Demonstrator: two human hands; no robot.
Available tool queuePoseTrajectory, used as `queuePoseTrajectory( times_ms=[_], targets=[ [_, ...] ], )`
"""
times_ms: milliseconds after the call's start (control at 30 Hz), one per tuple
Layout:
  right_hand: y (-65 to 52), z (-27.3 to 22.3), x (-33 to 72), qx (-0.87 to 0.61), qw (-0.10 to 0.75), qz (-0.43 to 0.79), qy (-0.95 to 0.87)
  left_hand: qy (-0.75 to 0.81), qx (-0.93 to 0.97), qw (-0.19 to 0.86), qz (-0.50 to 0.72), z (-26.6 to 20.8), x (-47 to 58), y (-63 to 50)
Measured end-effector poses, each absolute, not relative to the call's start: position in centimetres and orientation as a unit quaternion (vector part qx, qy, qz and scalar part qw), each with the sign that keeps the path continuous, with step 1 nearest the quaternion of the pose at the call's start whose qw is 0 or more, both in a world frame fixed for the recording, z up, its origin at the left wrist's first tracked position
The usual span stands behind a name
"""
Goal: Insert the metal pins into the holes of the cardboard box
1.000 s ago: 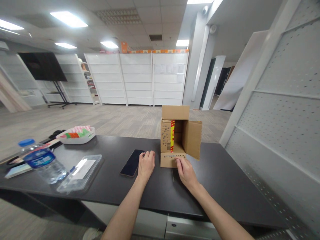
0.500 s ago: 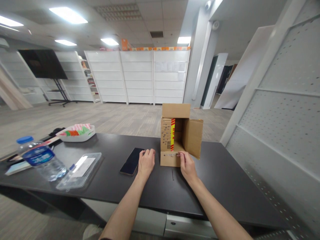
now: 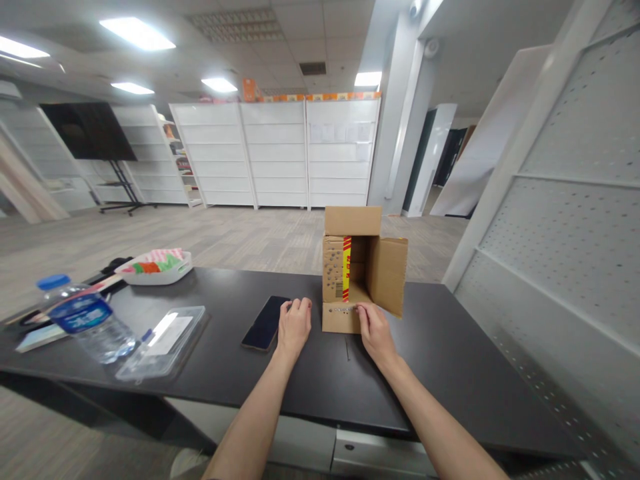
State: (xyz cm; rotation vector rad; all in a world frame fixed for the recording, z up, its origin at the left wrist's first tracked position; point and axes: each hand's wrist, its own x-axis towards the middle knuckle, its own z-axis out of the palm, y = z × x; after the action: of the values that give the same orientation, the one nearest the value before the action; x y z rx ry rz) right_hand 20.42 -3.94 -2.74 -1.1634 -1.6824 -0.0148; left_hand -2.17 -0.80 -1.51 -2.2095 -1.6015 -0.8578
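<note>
A cardboard box [image 3: 334, 267] stands on the dark table with its opening facing me and its flaps spread. Small shiny pieces lie in a row along its lower flap [image 3: 340, 323]. My right hand [image 3: 375, 333] is closed in a pinch at the right part of this flap; what its fingertips hold is too small to make out. To the box's left, my left hand [image 3: 294, 327] rests on the table with curled fingers, hiding anything inside them. It partly covers the edge of a dark phone [image 3: 265, 323]. A thin metal rod or nail [image 3: 348, 349] lies in front of the box.
On the left are a clear plastic case [image 3: 165, 343], a water bottle [image 3: 85, 317] lying tilted and a white basket [image 3: 163, 274] with colourful packets. The dark table [image 3: 450, 373] reaches a perforated panel [image 3: 565, 247] at the right.
Both hands keep nearly the same place and grip. The whole view has shifted very slightly; nothing else has visibly moved.
</note>
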Motion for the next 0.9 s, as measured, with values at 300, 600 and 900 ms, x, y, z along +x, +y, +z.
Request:
queuePoseTrajectory(
  times_ms=[300, 600, 900],
  targets=[
    [-4.00, -2.46, 20.29, -0.489, 0.493, -0.031, -0.719, -0.556, -0.767, 0.132, -0.292, -1.45, -2.13, -0.84],
    [-4.03, -2.37, 20.17, -0.512, 0.465, -0.063, -0.719, -0.558, -0.768, 0.125, -0.290, -1.28, -2.08, -0.90],
    [-4.06, -2.49, 20.19, -0.521, 0.448, -0.079, -0.722, -0.562, -0.768, 0.128, -0.280, -1.36, -1.95, -0.79]
  ],
)
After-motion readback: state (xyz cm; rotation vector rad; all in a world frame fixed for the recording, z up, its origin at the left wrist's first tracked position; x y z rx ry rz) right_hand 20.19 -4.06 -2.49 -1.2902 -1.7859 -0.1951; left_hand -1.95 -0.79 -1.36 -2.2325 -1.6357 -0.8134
